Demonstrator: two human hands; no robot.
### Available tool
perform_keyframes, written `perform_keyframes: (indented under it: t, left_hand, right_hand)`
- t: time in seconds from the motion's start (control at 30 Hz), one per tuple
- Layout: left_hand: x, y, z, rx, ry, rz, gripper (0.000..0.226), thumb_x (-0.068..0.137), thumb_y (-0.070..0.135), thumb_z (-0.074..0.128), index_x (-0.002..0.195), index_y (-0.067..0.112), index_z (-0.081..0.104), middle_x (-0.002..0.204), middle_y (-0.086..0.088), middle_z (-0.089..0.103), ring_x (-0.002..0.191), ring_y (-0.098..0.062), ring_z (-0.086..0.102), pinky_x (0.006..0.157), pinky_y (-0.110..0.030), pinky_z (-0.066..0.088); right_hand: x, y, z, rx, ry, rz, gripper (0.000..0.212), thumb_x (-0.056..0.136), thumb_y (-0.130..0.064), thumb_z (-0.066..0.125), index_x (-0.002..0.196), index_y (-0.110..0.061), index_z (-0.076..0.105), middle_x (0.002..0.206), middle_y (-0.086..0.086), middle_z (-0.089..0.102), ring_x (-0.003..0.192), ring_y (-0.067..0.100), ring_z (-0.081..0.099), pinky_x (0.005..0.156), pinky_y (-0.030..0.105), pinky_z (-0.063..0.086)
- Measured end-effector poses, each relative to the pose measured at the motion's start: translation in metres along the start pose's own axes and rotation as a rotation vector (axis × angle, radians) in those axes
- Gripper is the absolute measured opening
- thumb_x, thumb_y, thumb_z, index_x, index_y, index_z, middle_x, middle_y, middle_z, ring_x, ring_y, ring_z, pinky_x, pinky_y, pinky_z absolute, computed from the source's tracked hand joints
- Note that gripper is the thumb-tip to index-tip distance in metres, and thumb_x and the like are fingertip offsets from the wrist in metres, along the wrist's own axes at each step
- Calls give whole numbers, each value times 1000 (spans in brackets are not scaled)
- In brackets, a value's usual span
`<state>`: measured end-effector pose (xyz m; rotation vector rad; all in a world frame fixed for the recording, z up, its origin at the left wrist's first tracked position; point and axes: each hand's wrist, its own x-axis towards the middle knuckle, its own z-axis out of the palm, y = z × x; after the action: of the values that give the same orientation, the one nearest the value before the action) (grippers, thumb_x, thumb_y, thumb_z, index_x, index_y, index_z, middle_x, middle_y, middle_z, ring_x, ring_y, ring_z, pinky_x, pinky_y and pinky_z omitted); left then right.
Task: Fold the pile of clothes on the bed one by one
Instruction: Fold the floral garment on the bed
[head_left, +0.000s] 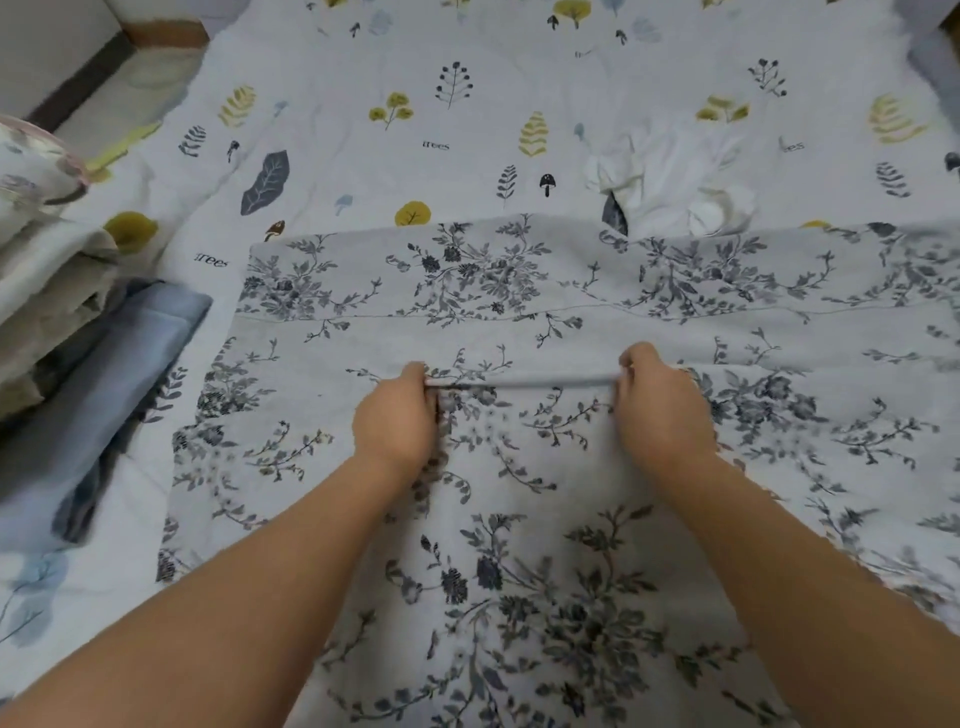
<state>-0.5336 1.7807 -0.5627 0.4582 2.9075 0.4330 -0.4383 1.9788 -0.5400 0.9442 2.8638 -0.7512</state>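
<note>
Both hands, left hand (397, 415) and right hand (662, 402), pinch a taut fold in the floral cloth (519, 291), which runs left-right across the bed (363, 130); open sheet beyond.

Two hands (397, 415) (660, 410), one floral cloth (519, 291), one white garment (670, 182).

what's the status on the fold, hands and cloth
Left hand and right hand both pinch a raised fold. Floral cloth spread flat on bed. White garment lies beyond, clear of it.
</note>
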Motion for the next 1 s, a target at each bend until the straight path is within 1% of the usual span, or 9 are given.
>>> perform_keyframes:
  t: [0.13, 0.3, 0.43, 0.57, 0.63, 0.73, 0.8, 0.9, 1.0]
  left_hand:
    - [-29, 34, 10, -162, 222, 78, 41, 95, 16, 40, 134, 5, 38, 120, -8, 56, 108, -28, 56, 87, -44, 48]
    - [-89, 44, 78, 180, -44, 407, 59, 98, 46, 18, 146, 13, 27, 154, -13, 21, 140, -34, 23, 112, -54, 18]
    - [-96, 31, 107, 315, -220, 457, 62, 97, 54, 8, 149, 20, 15, 157, -4, 8, 142, -29, 12, 110, -50, 3]
    - [-90, 36, 106, 371, -346, 429, 65, 96, 55, 7, 148, 19, 22, 151, -5, 29, 144, -27, 1, 109, -48, 4]
    - [-88, 43, 95, 374, -328, 402, 74, 93, 58, -4, 146, 18, 28, 150, -8, 31, 144, -29, 3, 111, -50, 12]
    - [-90, 67, 67, 373, -440, 376, 80, 84, 62, -14, 150, 20, 2, 157, -7, -10, 144, -30, -12, 115, -46, 3]
    - [-93, 85, 53, 356, -431, 363, 57, 97, 47, 16, 145, 17, 21, 157, -7, 7, 144, -26, 8, 116, -42, 8]
    - [-98, 109, 42, 264, -357, 451, 35, 92, 32, 34, 114, 18, 58, 124, -5, 52, 117, -26, 51, 98, -41, 39]
    - [-105, 132, 39, 197, -352, 540, 37, 92, 28, 34, 117, 19, 59, 121, -2, 55, 111, -22, 53, 93, -34, 41]
  right_hand:
    - [-47, 16, 17, -49, 218, -110, 56, 91, -13, 49, 143, -5, 33, 145, 22, 36, 135, 38, 34, 108, 53, 34]
    - [-102, 78, 43, -270, -2, 184, 69, 90, -54, 42, 146, -16, 29, 149, 23, 29, 137, 40, 23, 103, 66, 18]
    - [-105, 109, 53, -324, -266, 246, 94, 54, -73, -41, 137, -31, -31, 150, 4, -29, 137, 20, -31, 107, 62, -7]
    - [-101, 103, 41, -327, -364, 282, 92, 70, -70, -33, 147, -29, -4, 152, 8, -6, 144, 26, -2, 104, 62, 8]
    - [-99, 104, 31, -355, -406, 231, 100, 50, -67, -48, 140, -30, -26, 149, 3, -26, 143, 27, -18, 110, 60, 3]
    - [-102, 103, 8, -262, -359, 166, 65, 92, -53, -5, 150, -23, -8, 157, 7, -14, 145, 26, -11, 116, 48, 4]
    - [-105, 103, -9, -244, -313, 143, 52, 101, -31, 27, 150, -16, 13, 158, 10, 4, 146, 24, 5, 118, 40, 12]
    - [-115, 117, -20, -269, -139, 69, 48, 63, -18, 84, 106, -10, 66, 114, 16, 63, 103, 29, 63, 83, 38, 55]
    - [-130, 141, -29, -319, -64, 33, 47, 32, -8, 89, 73, -18, 68, 77, 1, 64, 64, 17, 63, 50, 27, 55]
